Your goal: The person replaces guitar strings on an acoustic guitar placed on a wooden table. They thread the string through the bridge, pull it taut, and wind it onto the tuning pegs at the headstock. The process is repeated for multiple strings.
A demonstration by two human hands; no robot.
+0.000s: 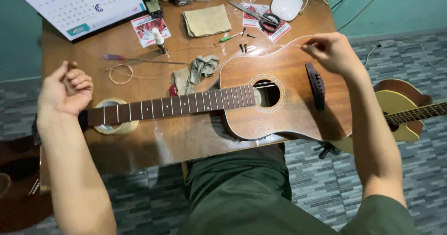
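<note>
Head view gives me the brown wooden table (pixel 153 144) first, the biggest thing here, standing on a grey patterned floor (pixel 321 179) with teal walls behind. Across the table lies a brown acoustic guitar (pixel 288 104) on its back, body to my right, neck (pixel 172 107) running left, its dark bridge (pixel 316 86) crosswise past the sound hole (pixel 267 93). I see no strings along the fretboard. A second guitar (pixel 402 111), yellow-topped with a reddish edge, lies on the floor beyond the right edge of the table. At the far left corner lies a big calendar (pixel 79 4). Mid-table I make out a folded tan cloth (pixel 206 20), a crumpled greenish rag (pixel 198 69) beside the guitar's shoulder, a white rounded device (pixel 286 4) with a cable, and black-handled scissors (pixel 256 16) lying on a red-and-white packet. A roll of clear tape (pixel 111 123) sits under the neck near its head end. Smaller still: a purple-handled screwdriver (pixel 132 59), a coiled string (pixel 121 74), a few dark pins (pixel 243 47). My left hand (pixel 67 90) is curled loosely at the head end of the neck, fingers bent inward; I cannot tell whether it grips anything. My right hand (pixel 330 53) hovers above the guitar's lower bout, thumb and fingers pinched on a thin pale string (pixel 260 55) that arcs leftward over the body's upper edge.
</note>
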